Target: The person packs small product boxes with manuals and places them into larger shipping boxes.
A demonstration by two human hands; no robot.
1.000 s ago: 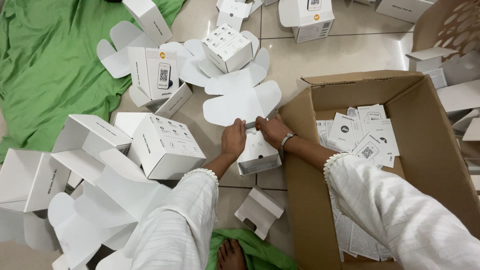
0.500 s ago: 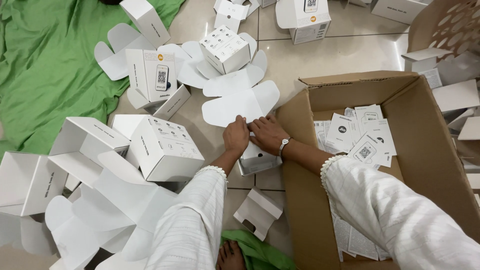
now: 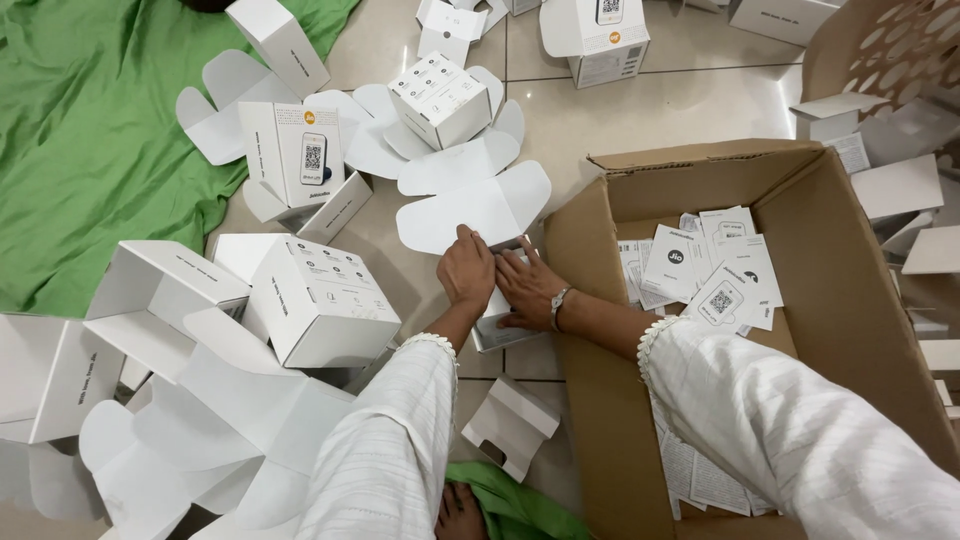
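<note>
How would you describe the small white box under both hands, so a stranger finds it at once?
Start at the big brown cardboard carton on the right. Just off its left wall, on the tiled floor, lies a small white box. Unlike its neighbours, both hands press on it.

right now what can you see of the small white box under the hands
The small white box looks like thin folded card, lying on the tiled floor beside the brown carton's outer wall. Both hands press on it: the left hand on its upper left part, the right hand across its top. They hide most of it; only a lower side panel with faint print shows. A rounded white flap spreads out just beyond the fingers.
</note>
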